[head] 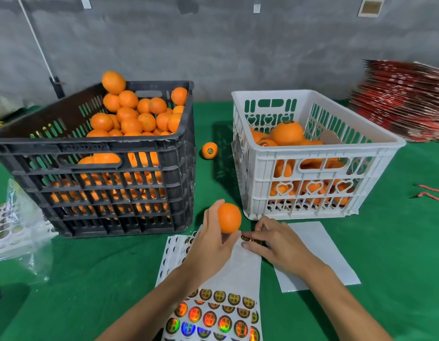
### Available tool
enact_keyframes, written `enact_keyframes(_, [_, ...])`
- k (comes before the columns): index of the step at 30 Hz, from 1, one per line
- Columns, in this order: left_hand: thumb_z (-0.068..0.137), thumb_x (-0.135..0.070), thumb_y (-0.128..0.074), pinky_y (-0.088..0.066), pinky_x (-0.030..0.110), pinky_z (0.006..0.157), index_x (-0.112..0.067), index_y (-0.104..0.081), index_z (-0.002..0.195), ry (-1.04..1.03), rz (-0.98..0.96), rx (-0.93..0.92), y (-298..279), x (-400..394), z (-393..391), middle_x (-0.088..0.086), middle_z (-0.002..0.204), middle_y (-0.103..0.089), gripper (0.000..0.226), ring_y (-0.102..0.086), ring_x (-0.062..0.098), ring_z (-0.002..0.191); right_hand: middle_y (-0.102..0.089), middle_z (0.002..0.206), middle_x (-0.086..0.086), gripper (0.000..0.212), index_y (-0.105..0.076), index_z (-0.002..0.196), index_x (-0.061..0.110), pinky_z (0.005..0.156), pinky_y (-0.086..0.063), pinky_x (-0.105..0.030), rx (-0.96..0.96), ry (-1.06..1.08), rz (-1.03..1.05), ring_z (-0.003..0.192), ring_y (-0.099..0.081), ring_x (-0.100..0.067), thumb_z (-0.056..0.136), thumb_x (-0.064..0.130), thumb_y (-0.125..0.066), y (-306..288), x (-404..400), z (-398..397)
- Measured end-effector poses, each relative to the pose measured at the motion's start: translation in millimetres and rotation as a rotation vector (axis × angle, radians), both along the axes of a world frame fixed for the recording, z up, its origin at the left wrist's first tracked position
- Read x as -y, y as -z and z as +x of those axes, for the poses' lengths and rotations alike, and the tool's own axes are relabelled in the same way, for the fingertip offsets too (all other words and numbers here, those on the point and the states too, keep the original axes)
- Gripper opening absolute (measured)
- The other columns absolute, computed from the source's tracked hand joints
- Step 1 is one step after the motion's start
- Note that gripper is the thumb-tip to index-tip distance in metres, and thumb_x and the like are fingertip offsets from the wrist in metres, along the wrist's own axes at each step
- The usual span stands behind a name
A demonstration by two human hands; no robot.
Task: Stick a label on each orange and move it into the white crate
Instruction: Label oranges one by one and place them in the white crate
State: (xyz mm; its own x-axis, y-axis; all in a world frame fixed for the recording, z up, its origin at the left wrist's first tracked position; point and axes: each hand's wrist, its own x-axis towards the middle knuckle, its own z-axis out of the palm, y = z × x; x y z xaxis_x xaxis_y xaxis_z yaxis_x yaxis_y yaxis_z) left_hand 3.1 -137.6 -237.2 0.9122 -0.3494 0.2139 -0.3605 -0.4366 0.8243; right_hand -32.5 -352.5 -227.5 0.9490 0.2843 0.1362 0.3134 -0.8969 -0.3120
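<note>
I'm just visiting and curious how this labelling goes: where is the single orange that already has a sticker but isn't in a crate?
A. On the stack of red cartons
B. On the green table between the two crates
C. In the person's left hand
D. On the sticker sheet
B: the stickered orange lies on the green table between the black crate and the white crate.

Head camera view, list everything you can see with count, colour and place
black crate: one, far left, heaped with oranges
white crate: one, right, partly filled with labelled oranges
loose orange: one, labelled, between the crates
held orange: one, in left hand
label sheets: several, shiny round stickers, near centre
backing paper: one, white, right of sheets
red stack: far right
tablecloth: green
hands: left hand grips orange; right hand pinches a label
</note>
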Motion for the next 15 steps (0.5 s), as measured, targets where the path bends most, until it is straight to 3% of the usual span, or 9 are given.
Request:
enact_keyframes(5, [0.098, -0.038, -0.067, -0.055, 0.041, 0.102, -0.043, -0.014, 0.153, -0.01, -0.094, -0.065, -1.4, -3.2, 3.5, 0.001, 0.15, -0.036, 0.077, -0.065, 0.005, 0.107, -0.051, 0.1, 0.009, 0.042, -0.071, 0.129, 0.033, 0.08, -0.042, -0.036, 0.051, -0.05, -0.005, 0.092, -0.05, -0.01, 0.101, 0.057, -0.052, -4.3, -2.7, 1.4])
enact_keyframes(12, [0.098, -0.041, -0.067, -0.054, 0.044, 0.102, -0.047, -0.011, 0.152, -0.009, -0.057, -0.062, -1.0, -3.8, 2.2, -0.001, 0.151, -0.035, 0.079, -0.067, 0.009, 0.106, -0.059, 0.092, 0.002, 0.03, -0.08, 0.097, 0.016, 0.071, -0.043, -0.035, 0.248, -0.073, -0.105, 0.081, -0.057, -0.02, 0.104, 0.036, -0.059, 0.4, -13.8, 2.1])
enact_keyframes(15, [0.098, -0.042, -0.067, -0.054, 0.041, 0.101, -0.047, -0.01, 0.152, -0.015, -0.041, -0.06, -1.5, -3.9, 1.9, -0.001, 0.152, -0.035, 0.079, -0.067, 0.011, 0.106, -0.058, 0.091, -0.001, 0.03, -0.079, 0.095, 0.011, 0.068, -0.046, -0.035, 0.245, -0.036, -0.091, 0.076, -0.056, -0.021, 0.104, 0.032, -0.06, 1.1, -18.5, 2.6])
